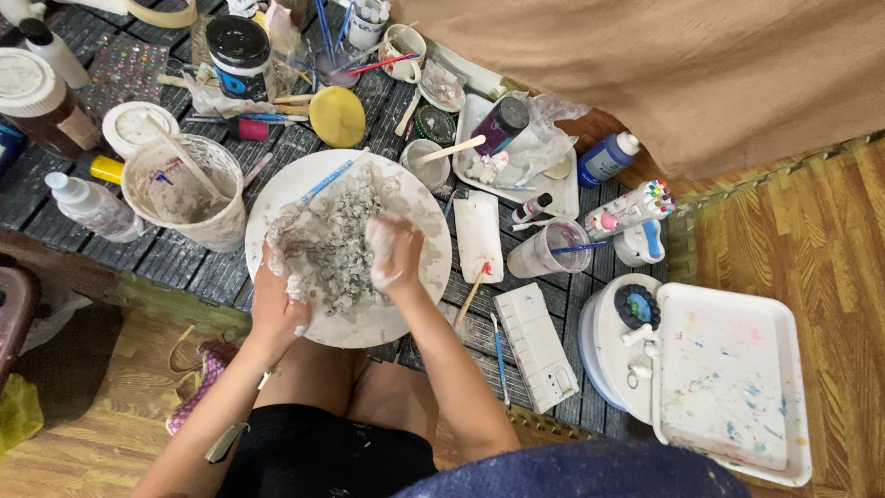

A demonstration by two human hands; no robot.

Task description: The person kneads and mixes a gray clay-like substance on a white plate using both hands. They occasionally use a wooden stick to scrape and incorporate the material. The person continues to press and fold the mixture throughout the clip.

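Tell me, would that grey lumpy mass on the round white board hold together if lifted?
Probably not: the grey lumpy mass looks wet and crumbly, smearing both hands. It would likely sag, break apart and feel slippery.

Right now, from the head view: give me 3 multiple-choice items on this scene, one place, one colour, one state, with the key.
1. Where is the grey lumpy mass?
A. On the round white board
B. In the rectangular tray
C. On the wooden floor

2. What colour is the round sponge beyond the board?
A. Red
B. Yellow
C. Green

3. What state are the hands in?
A. Clean, resting on the knees
B. Holding brushes
C. Smeared, pressed into the mass

Key:
1 A, the mass sits in the middle of the white board.
2 B, the sponge is plainly yellow.
3 C, the left hand and right hand are both coated in pale grey paste and rest on the mass, holding no tool.
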